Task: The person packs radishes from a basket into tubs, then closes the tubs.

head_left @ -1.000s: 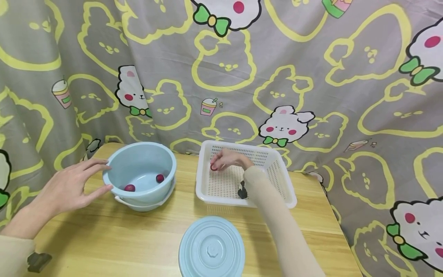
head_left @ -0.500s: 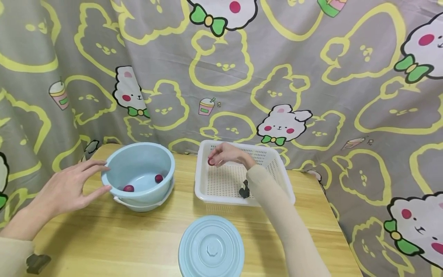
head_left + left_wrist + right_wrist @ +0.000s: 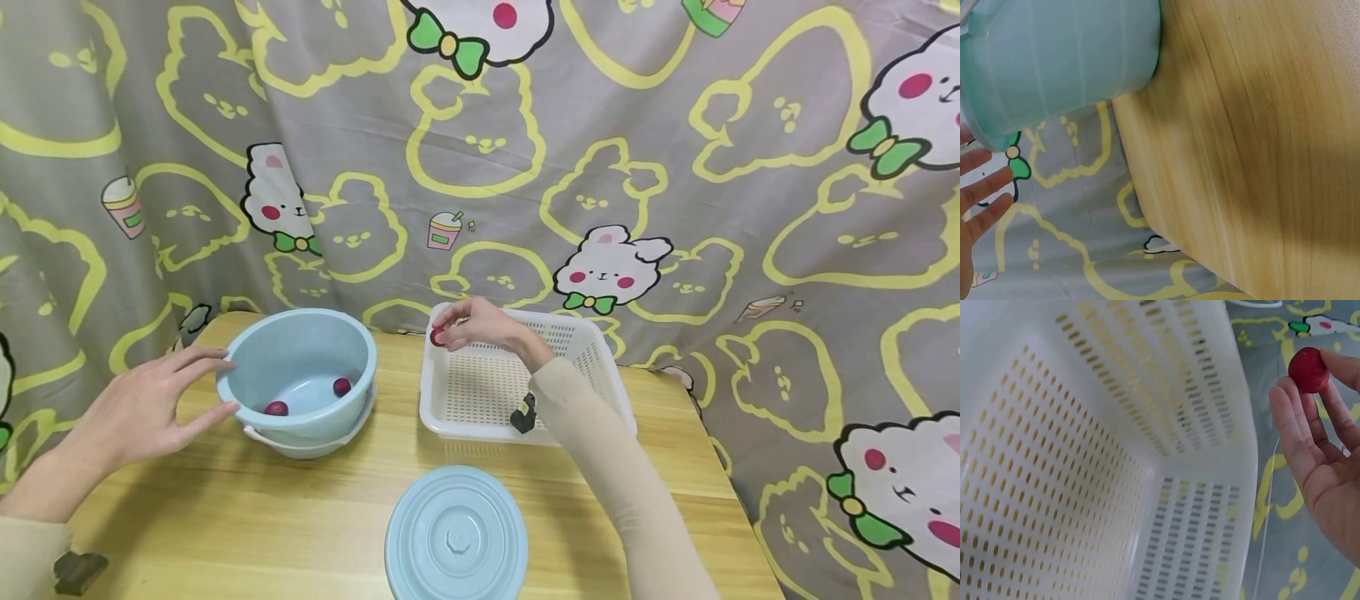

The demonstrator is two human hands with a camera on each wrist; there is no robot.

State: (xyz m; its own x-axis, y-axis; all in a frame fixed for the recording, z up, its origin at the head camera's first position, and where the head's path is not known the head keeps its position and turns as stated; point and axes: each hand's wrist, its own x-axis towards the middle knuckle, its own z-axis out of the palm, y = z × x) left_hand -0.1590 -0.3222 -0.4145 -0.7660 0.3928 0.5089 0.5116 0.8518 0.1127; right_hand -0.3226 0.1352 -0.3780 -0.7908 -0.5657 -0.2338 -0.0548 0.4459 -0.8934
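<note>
Currently the right hand pinched a red fruit between fingertips, held above the back left corner of the white basket. Left hand was spread, fingers touching the blue bowl's left rim. Two more red fruits lay inside the bowl. Blue lid lay on the table, in front of the basket.

A light wooden tabletop carries three things: a pale blue basin toward the rear left, a white perforated basket just to its right, and a round pale blue lid lying flat near the front edge.
</note>
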